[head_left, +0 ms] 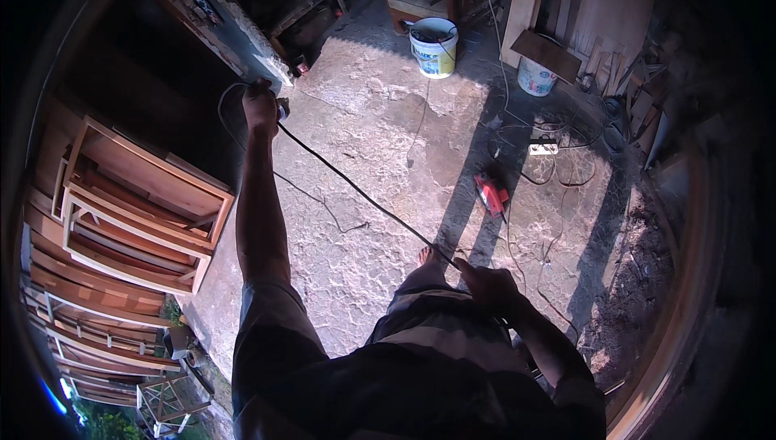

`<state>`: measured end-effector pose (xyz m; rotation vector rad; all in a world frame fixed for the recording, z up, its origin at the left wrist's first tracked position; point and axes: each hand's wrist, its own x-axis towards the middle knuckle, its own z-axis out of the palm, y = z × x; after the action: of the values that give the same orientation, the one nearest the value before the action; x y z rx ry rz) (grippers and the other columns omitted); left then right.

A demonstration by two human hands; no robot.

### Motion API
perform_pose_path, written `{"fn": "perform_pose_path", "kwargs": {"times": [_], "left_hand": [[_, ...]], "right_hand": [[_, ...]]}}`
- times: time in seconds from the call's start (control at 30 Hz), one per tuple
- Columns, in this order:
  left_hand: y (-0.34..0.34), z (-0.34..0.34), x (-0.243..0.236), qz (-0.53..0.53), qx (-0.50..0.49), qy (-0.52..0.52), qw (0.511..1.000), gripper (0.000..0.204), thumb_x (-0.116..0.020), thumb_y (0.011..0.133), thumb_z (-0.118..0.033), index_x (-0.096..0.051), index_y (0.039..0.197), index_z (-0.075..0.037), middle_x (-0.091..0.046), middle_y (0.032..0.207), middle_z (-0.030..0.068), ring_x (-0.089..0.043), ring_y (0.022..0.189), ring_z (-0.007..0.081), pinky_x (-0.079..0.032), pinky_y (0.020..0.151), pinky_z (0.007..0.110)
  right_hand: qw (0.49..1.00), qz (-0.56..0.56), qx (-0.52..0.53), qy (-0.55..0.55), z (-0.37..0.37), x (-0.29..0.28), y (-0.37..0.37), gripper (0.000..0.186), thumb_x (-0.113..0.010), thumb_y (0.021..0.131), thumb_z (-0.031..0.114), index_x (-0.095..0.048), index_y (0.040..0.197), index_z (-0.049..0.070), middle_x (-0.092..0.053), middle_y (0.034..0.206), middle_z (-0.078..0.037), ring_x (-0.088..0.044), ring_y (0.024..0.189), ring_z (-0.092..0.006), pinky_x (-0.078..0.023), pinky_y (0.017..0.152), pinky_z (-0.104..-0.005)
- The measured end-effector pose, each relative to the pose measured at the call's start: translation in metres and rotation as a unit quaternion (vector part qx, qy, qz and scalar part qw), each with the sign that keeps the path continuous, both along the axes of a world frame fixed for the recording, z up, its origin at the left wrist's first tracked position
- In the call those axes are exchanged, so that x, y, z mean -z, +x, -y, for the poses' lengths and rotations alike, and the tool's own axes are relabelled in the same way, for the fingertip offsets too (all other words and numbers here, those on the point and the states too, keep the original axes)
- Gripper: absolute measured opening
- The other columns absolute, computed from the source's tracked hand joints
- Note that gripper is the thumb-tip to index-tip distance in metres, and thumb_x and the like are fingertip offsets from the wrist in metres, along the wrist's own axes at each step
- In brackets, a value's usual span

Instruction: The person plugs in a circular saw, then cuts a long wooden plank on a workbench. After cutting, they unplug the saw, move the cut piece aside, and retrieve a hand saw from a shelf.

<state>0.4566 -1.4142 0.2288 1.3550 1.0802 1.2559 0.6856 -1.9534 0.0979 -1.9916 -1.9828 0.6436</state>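
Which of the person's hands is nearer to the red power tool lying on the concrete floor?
Right. The right hand, gripping the black cord, sits just below the red power tool. The left hand is stretched far off to the tool's left, near the stacked wooden frames.

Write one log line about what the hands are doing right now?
left hand: gripping black cable's far end, arm outstretched | right hand: gripping black cable | cable: taut between hands | nearby: red power tool on floor

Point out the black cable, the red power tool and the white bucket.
black cable (364, 194): head view, mid-span between the hands.
red power tool (491, 194): head view, its body, on the floor.
white bucket (433, 56): head view, its side wall.
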Motion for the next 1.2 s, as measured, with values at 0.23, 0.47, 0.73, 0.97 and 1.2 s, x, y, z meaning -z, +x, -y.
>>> {"fn": "perform_pose_path", "kwargs": {"times": [0.23,0.47,0.73,0.97,1.2], "left_hand": [[-0.054,-0.092,-0.007,0.052,-0.039,-0.163,0.984,0.034,-0.043,0.106,-0.036,-0.056,0.082,-0.015,-0.043,0.055,-0.0057,-0.04,0.038,0.0091,-0.028,0.036,0.027],[-0.035,-0.122,0.02,0.073,-0.085,-0.13,0.985,0.035,-0.043,0.107,-0.034,-0.056,0.084,-0.01,-0.038,0.053,-0.0044,-0.034,0.036,0.0082,-0.024,0.034,0.026],[-0.134,-0.201,0.057,0.242,-0.128,-0.192,0.942,0.031,-0.042,0.102,-0.024,-0.051,0.076,-0.011,-0.037,0.055,0.0,-0.035,0.039,0.0132,-0.027,0.036,0.028],[-0.2,-0.228,0.0,-0.172,-0.355,0.034,0.918,0.026,-0.049,0.097,-0.021,-0.063,0.085,-0.003,-0.066,0.082,0.0161,-0.065,0.069,0.0284,-0.051,0.055,0.039],[-0.234,-0.21,0.016,-0.112,-0.399,-0.127,0.901,0.026,-0.055,0.095,-0.023,-0.068,0.103,-0.003,-0.071,0.1,0.0188,-0.071,0.09,0.0304,-0.056,0.068,0.04]], "right_hand": [[0.989,0.053,-0.066,0.124,-0.001,-0.102,0.011,0.04,-0.064,0.091,0.026,-0.061,0.129,0.014,-0.057,0.057,0.0,-0.058,0.048,-0.0176,-0.042,0.043,-0.035],[0.979,-0.184,0.039,0.075,-0.021,-0.15,-0.001,0.019,-0.064,0.091,0.028,-0.068,0.104,0.016,-0.051,0.055,0.003,-0.054,0.049,-0.0197,-0.039,0.048,-0.0371],[0.989,0.082,0.074,0.095,0.024,-0.133,0.048,0.016,-0.06,0.088,0.031,-0.066,0.092,0.017,-0.056,0.066,-0.003,-0.059,0.068,-0.0277,-0.04,0.065,-0.0445],[0.872,0.315,0.339,0.161,0.137,-0.135,0.145,0.022,-0.051,0.094,0.026,-0.061,0.087,0.008,-0.065,0.088,-0.013,-0.06,0.08,-0.0343,-0.045,0.072,-0.0455],[0.807,0.306,0.471,0.182,0.16,-0.115,0.168,0.024,-0.051,0.096,0.026,-0.063,0.087,0.007,-0.065,0.086,-0.013,-0.06,0.078,-0.0324,-0.045,0.071,-0.0443]]}}
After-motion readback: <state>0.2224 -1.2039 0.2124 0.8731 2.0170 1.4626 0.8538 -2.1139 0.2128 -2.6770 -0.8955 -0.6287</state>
